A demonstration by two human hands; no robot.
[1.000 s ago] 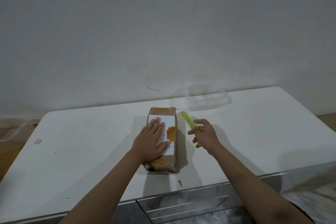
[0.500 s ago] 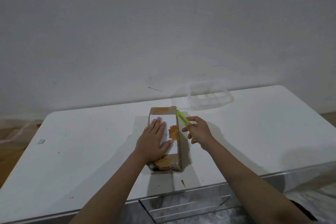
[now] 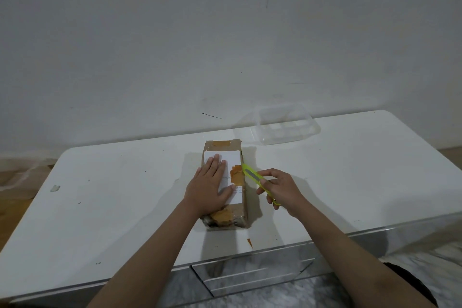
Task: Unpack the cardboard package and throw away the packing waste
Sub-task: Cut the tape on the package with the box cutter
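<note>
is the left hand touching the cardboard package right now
Touching. The head view shows the left hand lying flat, fingers straight, on the white label atop the cardboard package, with no gap visible beneath the palm.

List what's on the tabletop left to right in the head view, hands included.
Small grey scrap → left hand flat on the cardboard package → yellow utility knife → right hand holding it → clear plastic container, far back.
</note>
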